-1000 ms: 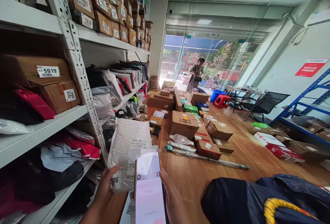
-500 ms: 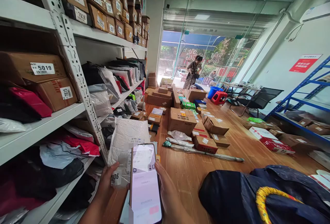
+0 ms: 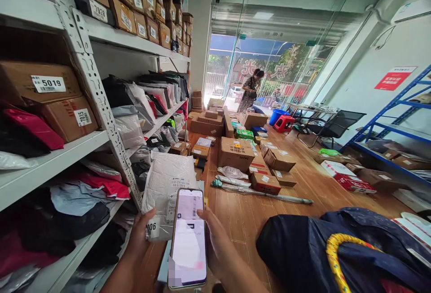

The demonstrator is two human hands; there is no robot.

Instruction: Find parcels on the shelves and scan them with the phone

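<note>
My left hand (image 3: 143,230) is closed on the lower left edge of a white padded mailer (image 3: 164,171), its thumb on the front near a label ending in 06. The mailer stands tilted up and carries a printed shipping label. My right hand (image 3: 213,234) grips a smartphone (image 3: 189,239) from its right side, with the thumb at the screen's edge. The phone is in front of the mailer and hides its lower right part. Its screen is lit, with a darker strip at the top and a pale area below. The fingers behind both things are hidden.
A white metal shelf (image 3: 101,108) with labelled boxes and bagged parcels rises on my left. Cardboard boxes (image 3: 235,153) and a long wrapped pole (image 3: 269,195) lie on the wooden floor. A dark blue bag (image 3: 296,248) is at lower right. A person (image 3: 249,91) stands near the glass front.
The phone's screen content has changed, and a small dark box now shows on it. The phone has shifted slightly relative to the mailer. The camera view has moved a little; both hands keep their holds.
</note>
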